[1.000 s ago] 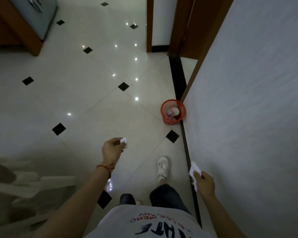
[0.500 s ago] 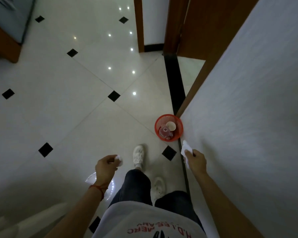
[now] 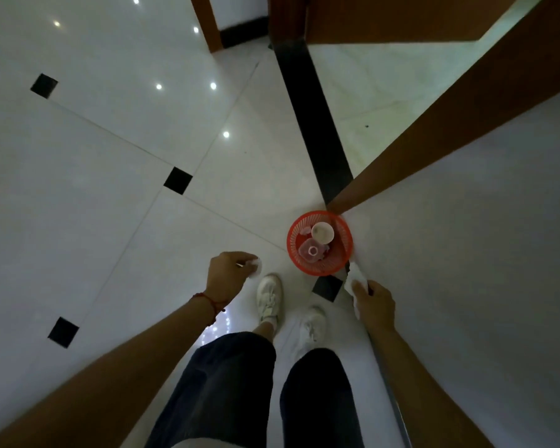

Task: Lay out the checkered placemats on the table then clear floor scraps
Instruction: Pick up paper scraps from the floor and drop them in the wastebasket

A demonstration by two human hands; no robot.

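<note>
Over the tiled floor (image 3: 117, 195), the left hand (image 3: 227, 273) pinches a small white scrap (image 3: 256, 266); the right hand (image 3: 374, 303) grips a larger paper scrap (image 3: 356, 279) just beside the red basket (image 3: 343, 260).

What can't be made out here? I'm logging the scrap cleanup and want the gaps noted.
- Head view: most of each white scrap, left hand and right hand; fingers cover them.
- Red basket: contents under the cup and clear container, dim and overlapped.
- Table and placemats: outside the frame.
</note>
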